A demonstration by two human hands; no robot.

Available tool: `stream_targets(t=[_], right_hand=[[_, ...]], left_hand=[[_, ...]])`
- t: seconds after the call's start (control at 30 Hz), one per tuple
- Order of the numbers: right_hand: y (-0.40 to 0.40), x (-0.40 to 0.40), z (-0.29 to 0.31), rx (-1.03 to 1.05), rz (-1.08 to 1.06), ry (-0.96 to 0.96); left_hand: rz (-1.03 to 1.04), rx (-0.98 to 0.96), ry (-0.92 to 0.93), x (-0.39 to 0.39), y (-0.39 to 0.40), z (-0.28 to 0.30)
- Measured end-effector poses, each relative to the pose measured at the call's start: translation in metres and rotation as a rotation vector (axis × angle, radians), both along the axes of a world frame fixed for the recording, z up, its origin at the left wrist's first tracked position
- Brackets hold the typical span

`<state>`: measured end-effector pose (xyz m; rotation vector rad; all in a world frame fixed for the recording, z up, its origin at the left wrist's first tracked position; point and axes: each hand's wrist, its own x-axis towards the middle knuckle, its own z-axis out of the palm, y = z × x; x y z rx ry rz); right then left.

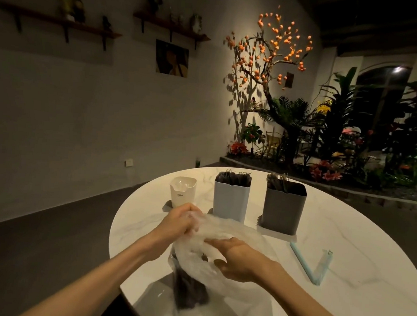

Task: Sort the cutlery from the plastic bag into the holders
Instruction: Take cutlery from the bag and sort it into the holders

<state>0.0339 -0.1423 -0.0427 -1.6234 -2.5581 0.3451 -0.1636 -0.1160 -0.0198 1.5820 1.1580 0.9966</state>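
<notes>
A clear plastic bag [224, 230] lies on the round white table [345, 229] with dark cutlery [189, 292] bunched in its near end. My left hand [182, 221] grips the bag's far edge, fingers curled into the film. My right hand [235, 258] rests on the bag's middle with its fingers bent over the film. Behind the bag stand three holders: a small white one [182, 191] that looks empty, a light blue one [231, 199] with dark forks in it, and a grey one [284, 207] with dark cutlery.
A light blue sealing clip [311, 266], opened into a V, lies on the table to the right. The table edge curves close on the left. Dark floor, a wall with shelves and a bed of plants lie beyond.
</notes>
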Motion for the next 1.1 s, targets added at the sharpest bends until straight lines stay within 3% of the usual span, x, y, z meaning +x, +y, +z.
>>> stream_targets(t=[0.03,0.1,0.2,0.27,0.3,0.4,0.47,0.57,0.67,0.9,1.0,1.1], right_hand=[[0.003,-0.002,0.000,0.010,-0.014,-0.016],[0.010,-0.008,0.002,0.036,-0.023,-0.067],[0.016,-0.015,0.006,0.037,-0.023,-0.134],[0.017,-0.022,0.006,0.065,-0.012,-0.135],[0.018,-0.027,0.005,0.103,0.009,-0.115],[0.022,-0.037,0.005,0.125,0.074,-0.043],[0.024,-0.042,0.007,-0.006,0.107,-0.040],[0.022,-0.048,0.008,-0.229,0.159,0.160],[0.022,-0.051,0.010,-0.244,0.134,0.249],[0.017,-0.040,0.031,-0.181,0.188,-0.062],[0.012,-0.034,0.033,-0.214,0.217,-0.179],[0.004,-0.032,0.032,-0.230,0.254,-0.207]], left_hand=[[-0.084,-0.040,0.021,-0.002,0.000,-0.001],[-0.171,-0.042,0.260,-0.007,0.001,-0.004],[0.081,0.236,0.853,-0.014,0.005,-0.013],[0.235,0.360,1.055,-0.016,0.000,-0.013],[0.286,0.407,1.064,-0.016,-0.001,-0.013],[0.309,0.451,0.944,-0.015,0.000,-0.013],[0.262,0.325,0.816,-0.017,0.005,-0.011],[0.199,0.051,0.443,-0.020,0.008,-0.010],[0.148,-0.047,0.255,-0.020,0.008,-0.011],[-0.103,-0.303,-0.049,-0.033,-0.002,0.000],[-0.047,-0.296,-0.044,-0.037,0.004,-0.003],[0.268,-0.038,0.155,-0.033,0.010,-0.014]])
